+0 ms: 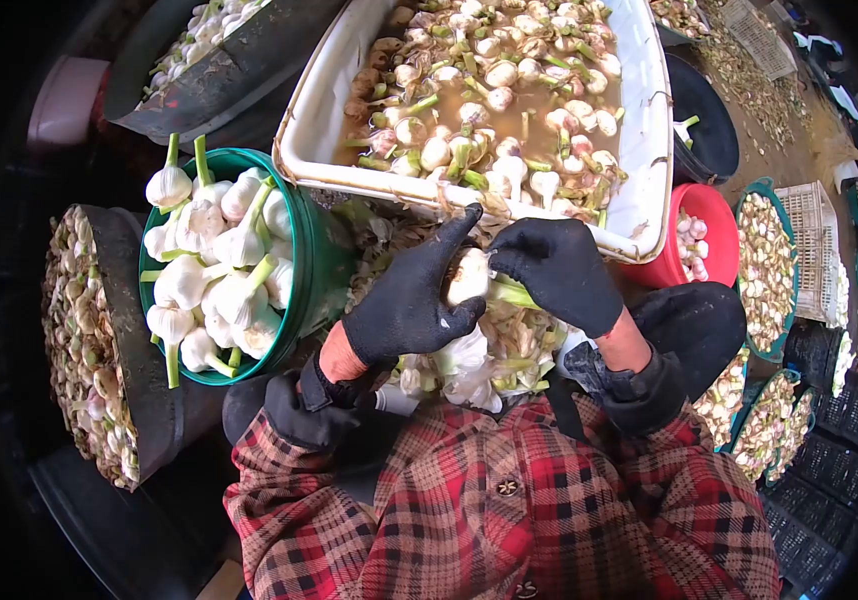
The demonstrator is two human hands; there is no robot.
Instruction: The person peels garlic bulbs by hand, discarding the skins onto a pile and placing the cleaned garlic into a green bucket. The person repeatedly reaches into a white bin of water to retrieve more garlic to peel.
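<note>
Both my hands wear black gloves and meet over my lap. A garlic bulb [467, 276] with a short green stem rests in my left hand [404, 290], its thumb and fingers wrapped around the bulb's side. The fingers of my right hand [561, 268] are pinched together against the bulb where the stem begins; whether a bit of skin is between them I cannot make out. Beneath the hands lies a heap of peeled garlic skins [484, 360]. Just ahead is a white tub [299, 160] of brown water with many unpeeled bulbs floating in it.
Left of me stands a green bucket [324, 250] of clean white bulbs, beside a dark container [154, 350] of garlic. A red bucket [639, 275] holds small bulbs at right. Farther right are garlic-filled baskets [767, 265], a wicker crate [809, 250] and black crates [829, 510].
</note>
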